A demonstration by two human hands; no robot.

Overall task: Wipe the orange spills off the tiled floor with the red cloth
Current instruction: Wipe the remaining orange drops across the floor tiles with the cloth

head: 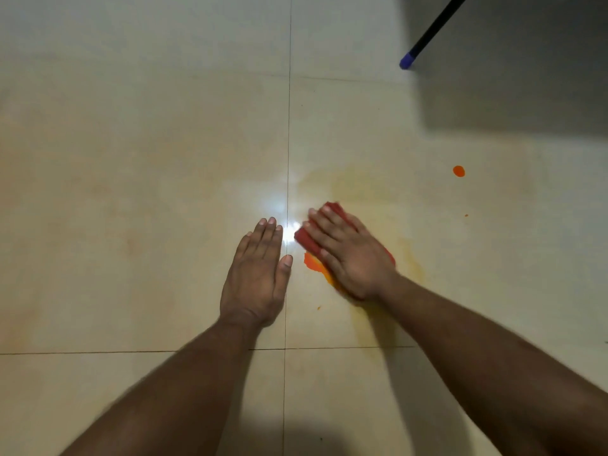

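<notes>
Head camera looks steeply down, close over floor (131,192).

Right hand (348,255) pressed flat on red cloth (307,240), fingers straight. Cloth partly over orange spill (314,263) on tiled floor (131,192). Left hand (256,278) flat on floor just beside. Round orange drop (458,171) well apart, toward floor's right side. Blue-tipped dark pole (427,34) at far right corner.

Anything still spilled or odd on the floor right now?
Yes. An orange puddle sits by the red cloth under the right hand, a round orange drop lies apart to the right, and yellowish smears stain the tile.
</notes>
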